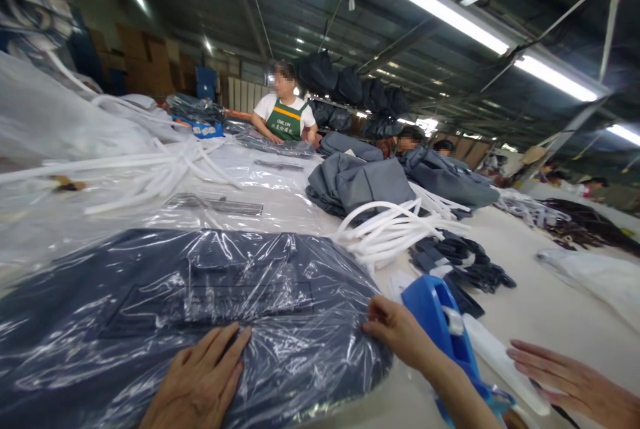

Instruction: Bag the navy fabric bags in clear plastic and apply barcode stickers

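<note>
A dark navy fabric piece, flat inside a clear plastic bag [320, 342], lies right in front of me. My left hand [200, 372] rests flat on the plastic near its lower middle, with the fingers stretched out. At the bag's right edge my right hand [400, 329] has its fingertips pinched on the plastic. Just right of that hand stands a blue plastic holder [433, 315], perhaps a tape dispenser. Another person's hand [570, 375] reaches in from the right edge, fingers extended, beside a long white strip [505, 362].
White tubing [385, 229] lies coiled beyond the bag, near folded grey fabric [355, 182] and dark straps [460, 259]. More white tubing [150, 169] and clear plastic bags [280, 205] cover the left side. Across the table stands a person in a green apron [285, 119].
</note>
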Demonstrator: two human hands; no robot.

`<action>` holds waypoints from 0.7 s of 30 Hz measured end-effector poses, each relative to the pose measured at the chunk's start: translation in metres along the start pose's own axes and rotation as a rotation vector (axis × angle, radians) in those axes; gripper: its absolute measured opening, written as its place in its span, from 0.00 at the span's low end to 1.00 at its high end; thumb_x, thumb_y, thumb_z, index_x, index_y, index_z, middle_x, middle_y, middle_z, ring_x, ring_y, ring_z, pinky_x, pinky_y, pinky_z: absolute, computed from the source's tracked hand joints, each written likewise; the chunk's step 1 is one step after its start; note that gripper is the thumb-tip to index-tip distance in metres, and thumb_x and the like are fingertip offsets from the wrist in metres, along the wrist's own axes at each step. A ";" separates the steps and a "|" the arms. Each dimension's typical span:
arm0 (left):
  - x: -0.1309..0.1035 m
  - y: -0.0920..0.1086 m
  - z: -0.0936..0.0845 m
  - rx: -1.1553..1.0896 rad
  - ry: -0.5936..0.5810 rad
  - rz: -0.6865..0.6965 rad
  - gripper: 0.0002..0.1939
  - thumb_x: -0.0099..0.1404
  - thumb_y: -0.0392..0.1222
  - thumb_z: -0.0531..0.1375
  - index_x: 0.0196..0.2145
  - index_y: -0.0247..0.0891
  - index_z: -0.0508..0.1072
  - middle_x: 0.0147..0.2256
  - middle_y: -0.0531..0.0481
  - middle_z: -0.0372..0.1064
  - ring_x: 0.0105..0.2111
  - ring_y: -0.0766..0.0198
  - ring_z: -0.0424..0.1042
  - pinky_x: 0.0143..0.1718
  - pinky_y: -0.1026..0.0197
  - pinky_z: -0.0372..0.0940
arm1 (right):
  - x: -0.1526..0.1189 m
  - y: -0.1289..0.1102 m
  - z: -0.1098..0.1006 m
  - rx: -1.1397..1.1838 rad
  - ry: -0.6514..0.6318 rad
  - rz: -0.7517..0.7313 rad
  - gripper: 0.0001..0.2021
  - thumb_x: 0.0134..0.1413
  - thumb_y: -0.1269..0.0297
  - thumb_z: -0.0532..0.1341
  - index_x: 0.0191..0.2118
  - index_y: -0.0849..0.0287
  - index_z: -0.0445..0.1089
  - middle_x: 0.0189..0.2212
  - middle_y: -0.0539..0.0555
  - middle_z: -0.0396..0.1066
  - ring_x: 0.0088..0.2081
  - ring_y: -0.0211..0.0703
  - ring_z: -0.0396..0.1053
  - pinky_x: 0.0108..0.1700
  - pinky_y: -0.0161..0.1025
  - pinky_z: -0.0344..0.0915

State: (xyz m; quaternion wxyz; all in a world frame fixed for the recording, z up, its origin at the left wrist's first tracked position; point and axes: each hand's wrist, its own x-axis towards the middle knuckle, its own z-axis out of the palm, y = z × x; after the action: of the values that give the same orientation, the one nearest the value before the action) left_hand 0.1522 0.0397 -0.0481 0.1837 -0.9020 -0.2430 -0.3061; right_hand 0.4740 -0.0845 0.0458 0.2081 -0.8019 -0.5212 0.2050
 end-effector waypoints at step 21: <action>0.000 -0.003 -0.002 -0.082 -0.137 -0.032 0.21 0.66 0.42 0.49 0.54 0.43 0.71 0.51 0.48 0.71 0.49 0.54 0.68 0.42 0.56 0.60 | 0.000 0.003 0.028 -0.207 0.158 0.143 0.03 0.59 0.66 0.56 0.34 0.56 0.66 0.29 0.51 0.70 0.36 0.46 0.67 0.39 0.38 0.54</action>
State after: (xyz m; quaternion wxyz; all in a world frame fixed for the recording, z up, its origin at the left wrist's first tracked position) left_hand 0.1495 0.0412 -0.0466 0.1248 -0.9236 -0.2568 -0.2560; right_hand 0.4608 -0.0821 0.0212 0.1496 -0.8678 -0.4631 0.1006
